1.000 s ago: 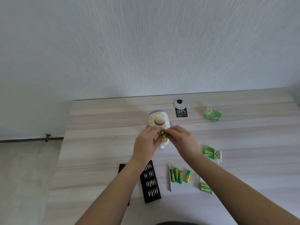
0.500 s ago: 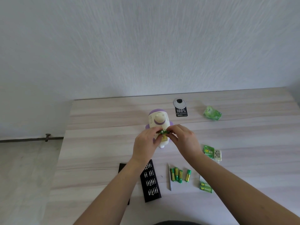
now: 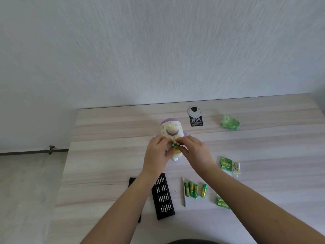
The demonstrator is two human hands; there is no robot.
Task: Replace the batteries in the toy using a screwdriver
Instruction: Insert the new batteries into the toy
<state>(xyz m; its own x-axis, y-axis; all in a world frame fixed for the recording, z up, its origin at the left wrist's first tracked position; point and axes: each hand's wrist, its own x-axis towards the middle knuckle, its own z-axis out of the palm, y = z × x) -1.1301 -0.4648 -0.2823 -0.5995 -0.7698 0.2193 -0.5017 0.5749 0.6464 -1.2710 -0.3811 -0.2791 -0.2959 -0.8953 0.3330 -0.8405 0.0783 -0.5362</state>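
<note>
A white and purple toy (image 3: 171, 128) lies on the wooden table (image 3: 109, 131), its lower half hidden under my hands. My left hand (image 3: 156, 152) and my right hand (image 3: 195, 152) meet over the toy's middle, and their fingertips pinch two green batteries (image 3: 175, 144) whose ends face me. Several loose green batteries (image 3: 195, 189) lie near the front of the table, right of a thin grey screwdriver (image 3: 184, 191). A black bit case (image 3: 163, 196) sits open beside my left forearm.
A black tag with a grey disc (image 3: 195, 117) and a crumpled green wrapper (image 3: 229, 122) lie at the back. Green battery packaging (image 3: 228, 164) sits right of my right wrist, and more green packs (image 3: 222, 203) lie by my right forearm. The floor drops off left.
The batteries between my fingertips have turned, so their ends now face me, and both hands have closed in slightly over the toy's middle.
</note>
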